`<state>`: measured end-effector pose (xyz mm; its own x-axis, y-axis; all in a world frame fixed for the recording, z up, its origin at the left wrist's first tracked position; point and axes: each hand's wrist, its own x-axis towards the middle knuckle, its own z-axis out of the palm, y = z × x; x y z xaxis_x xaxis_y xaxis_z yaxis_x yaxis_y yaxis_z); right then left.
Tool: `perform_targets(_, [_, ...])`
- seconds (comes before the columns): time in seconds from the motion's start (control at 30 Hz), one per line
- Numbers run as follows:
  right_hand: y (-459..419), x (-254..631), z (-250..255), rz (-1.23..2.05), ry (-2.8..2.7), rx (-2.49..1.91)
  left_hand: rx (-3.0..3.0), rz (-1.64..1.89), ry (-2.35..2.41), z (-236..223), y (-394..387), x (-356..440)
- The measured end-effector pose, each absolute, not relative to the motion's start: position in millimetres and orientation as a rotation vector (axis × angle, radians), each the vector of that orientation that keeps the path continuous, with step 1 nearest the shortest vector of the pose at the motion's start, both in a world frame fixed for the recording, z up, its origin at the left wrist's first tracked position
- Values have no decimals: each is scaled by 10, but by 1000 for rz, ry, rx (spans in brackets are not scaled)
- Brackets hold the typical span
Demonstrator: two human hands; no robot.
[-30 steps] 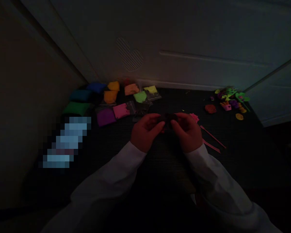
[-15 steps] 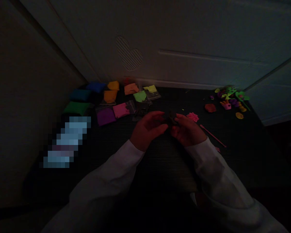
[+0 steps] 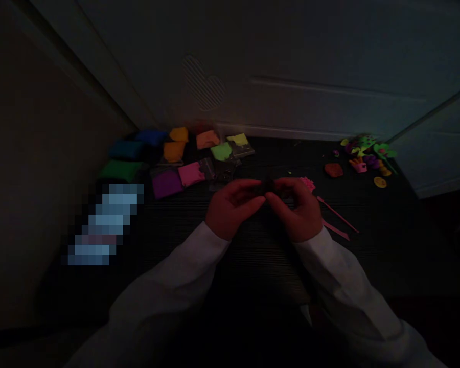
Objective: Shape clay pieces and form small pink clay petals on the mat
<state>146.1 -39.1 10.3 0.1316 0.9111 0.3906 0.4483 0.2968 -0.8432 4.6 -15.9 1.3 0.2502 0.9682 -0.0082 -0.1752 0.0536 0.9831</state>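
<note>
The scene is very dark. My left hand [image 3: 230, 207] and my right hand [image 3: 297, 209] meet over a dark ribbed surface [image 3: 253, 255], fingertips pinched together on a small dark lump [image 3: 269, 187] held between them. Both arms wear white sleeves. What the lump is I cannot make out. A small pink studded piece [image 3: 307, 182] lies just behind my right hand, and two thin pink sticks [image 3: 337, 220] lie to its right.
Several coloured clay packets lie at the back left: purple [image 3: 166, 183], pink [image 3: 191, 174], green [image 3: 121, 170], orange [image 3: 174, 151], blue [image 3: 150, 137]. Small bright shaped pieces [image 3: 364, 156] cluster at the back right. A white panelled wall [image 3: 291, 76] closes the far edge.
My right hand turned palm-up half a second ago and has rolled back over, so both hands again pinch the dark lump at the same spot.
</note>
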Motion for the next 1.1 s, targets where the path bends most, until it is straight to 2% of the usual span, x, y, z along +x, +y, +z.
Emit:
perform_targets(0.1, [-389,1458,86,501,-1505,-1340,1124,1058,896,18,-160,51])
perform_targets(0.37, [-384,1476,25,710,-1334,-1316,1033,1130,820,-15,-146,63])
perform_targets(0.63, [-395,1467,68,679,-1359,-1287,1127,1240,789,14,-175,45])
perform_targets(0.93, [-391,1470,82,724,-1440,-1209,610,897,637,46,-133,42])
perform_targets(1.1, [-393,1461,71,642,-1411,-1216,513,893,643,19,-124,49])
